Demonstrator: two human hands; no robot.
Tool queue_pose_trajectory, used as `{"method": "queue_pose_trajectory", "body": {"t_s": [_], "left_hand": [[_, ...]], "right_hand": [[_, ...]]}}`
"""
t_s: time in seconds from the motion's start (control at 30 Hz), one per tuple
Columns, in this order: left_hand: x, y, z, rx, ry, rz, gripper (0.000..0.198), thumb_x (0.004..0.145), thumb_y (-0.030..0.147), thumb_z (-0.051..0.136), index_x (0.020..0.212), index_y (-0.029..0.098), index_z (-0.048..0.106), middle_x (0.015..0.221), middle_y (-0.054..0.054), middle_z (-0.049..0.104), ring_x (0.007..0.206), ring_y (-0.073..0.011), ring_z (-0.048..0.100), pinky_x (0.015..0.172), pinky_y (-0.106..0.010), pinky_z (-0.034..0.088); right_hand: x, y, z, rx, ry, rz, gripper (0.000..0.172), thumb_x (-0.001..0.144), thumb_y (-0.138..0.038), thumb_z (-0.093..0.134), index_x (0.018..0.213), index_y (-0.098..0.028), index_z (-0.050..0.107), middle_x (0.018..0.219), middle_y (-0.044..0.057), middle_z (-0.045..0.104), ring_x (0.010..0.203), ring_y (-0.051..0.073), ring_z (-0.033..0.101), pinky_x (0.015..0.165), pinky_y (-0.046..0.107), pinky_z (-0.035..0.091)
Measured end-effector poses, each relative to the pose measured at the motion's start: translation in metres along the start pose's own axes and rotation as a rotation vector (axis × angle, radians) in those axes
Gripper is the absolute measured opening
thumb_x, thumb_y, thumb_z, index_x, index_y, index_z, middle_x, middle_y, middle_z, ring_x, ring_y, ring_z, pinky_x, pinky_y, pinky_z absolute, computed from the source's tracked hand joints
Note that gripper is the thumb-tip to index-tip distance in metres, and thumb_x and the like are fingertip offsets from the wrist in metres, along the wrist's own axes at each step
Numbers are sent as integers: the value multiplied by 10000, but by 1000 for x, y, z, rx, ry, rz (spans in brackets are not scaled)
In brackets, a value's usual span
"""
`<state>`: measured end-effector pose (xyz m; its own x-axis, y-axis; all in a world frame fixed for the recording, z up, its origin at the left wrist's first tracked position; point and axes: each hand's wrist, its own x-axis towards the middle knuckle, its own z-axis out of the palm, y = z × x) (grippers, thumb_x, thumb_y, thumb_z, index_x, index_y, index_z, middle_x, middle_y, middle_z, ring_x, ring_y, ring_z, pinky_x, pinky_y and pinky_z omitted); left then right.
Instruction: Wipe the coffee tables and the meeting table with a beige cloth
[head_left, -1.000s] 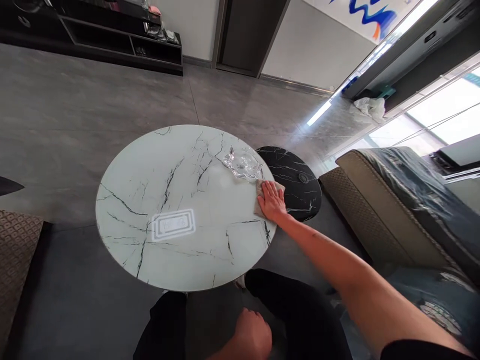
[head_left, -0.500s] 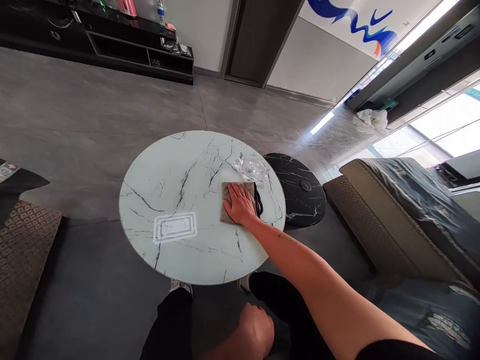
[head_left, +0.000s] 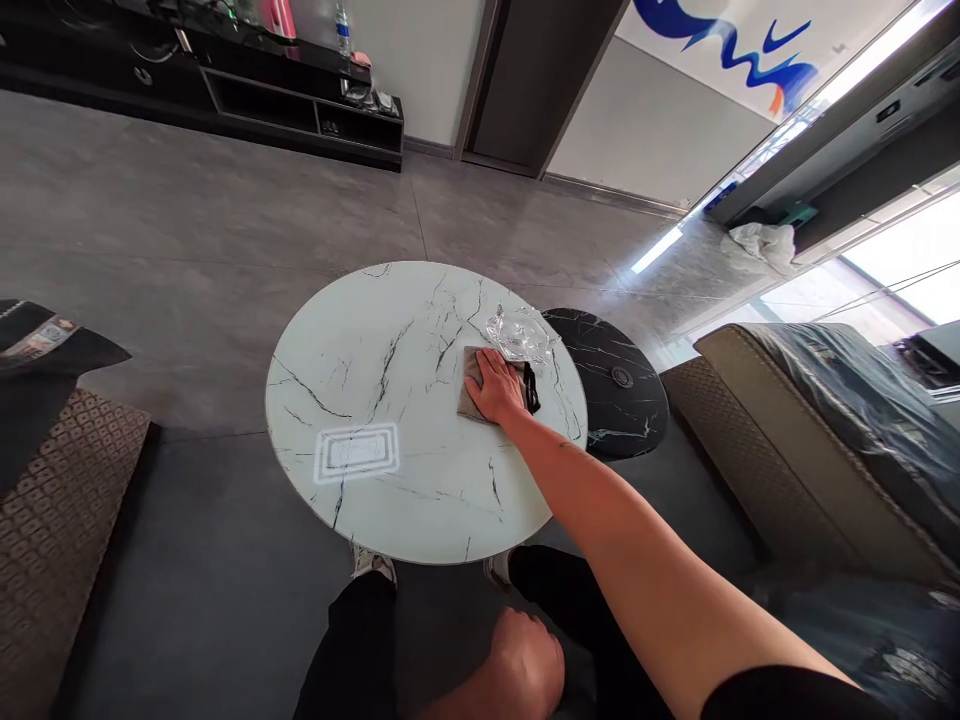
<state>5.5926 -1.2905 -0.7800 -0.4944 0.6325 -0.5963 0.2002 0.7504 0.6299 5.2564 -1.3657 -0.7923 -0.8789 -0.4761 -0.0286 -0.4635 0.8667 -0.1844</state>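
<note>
My right hand (head_left: 496,384) lies flat, fingers outstretched, on a folded grey-brown cloth (head_left: 471,402). The cloth rests on a round white marble-look table (head_left: 360,350), right of its middle. Dark edging or folds show at the cloth's right side. Just beyond it sits a crumpled piece of clear plastic (head_left: 523,333), close to the table's far right rim. My left hand (head_left: 527,658) is closed in a fist below the table's front edge, near my right leg. Its fingertips are out of sight, and nothing shows in it.
A lower black marble-look table (head_left: 619,400) adjoins the white one at right. Plastic-covered seating (head_left: 810,440) stands farther right, and a patterned seat base (head_left: 67,500) at left. A black cabinet (head_left: 300,110) with a bottle (head_left: 343,30) lies along the far wall.
My right hand has slid the cloth slightly away from me, nearer the clear plastic. The whole view has shifted a little. My left fist stays low by my leg.
</note>
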Motion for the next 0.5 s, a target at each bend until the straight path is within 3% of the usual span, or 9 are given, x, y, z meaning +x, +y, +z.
{"method": "queue_pose_trajectory", "body": {"t_s": [0.1,0.2,0.37,0.5], "left_hand": [[5,0,5,15,-4,-4,447,877,247,809,1309,140,848,1304,-273,801,1207,-463,772,1003,-600,632],[13,3,9,38,-40,-15,436,949,262,720,1348,127,834,1322,-278,796,1223,-454,771,1013,-596,634],[32,4,17,-13,24,-1,400,881,235,760,1258,219,891,1142,-231,854,1088,-469,809,925,-641,667],[37,-3,26,9,-3,4,405,915,300,727,1276,202,882,1212,-257,832,1144,-470,791,969,-645,640]], "right_hand": [[-2,-9,-1,-39,-3,31,758,1140,-489,405,1803,-133,314,1913,95,251,1774,287,167,1440,499,153],[-23,-26,1,-82,1,39,771,1151,-512,375,1820,-144,269,1934,105,151,1782,332,134,1436,567,152],[-63,-41,1,-81,-115,-227,803,1137,-565,407,1831,-190,255,1922,84,207,1785,302,146,1443,569,150],[-51,-41,-3,-62,-172,-256,842,1130,-599,394,1836,-172,226,1928,72,173,1790,299,121,1453,545,128]]}}
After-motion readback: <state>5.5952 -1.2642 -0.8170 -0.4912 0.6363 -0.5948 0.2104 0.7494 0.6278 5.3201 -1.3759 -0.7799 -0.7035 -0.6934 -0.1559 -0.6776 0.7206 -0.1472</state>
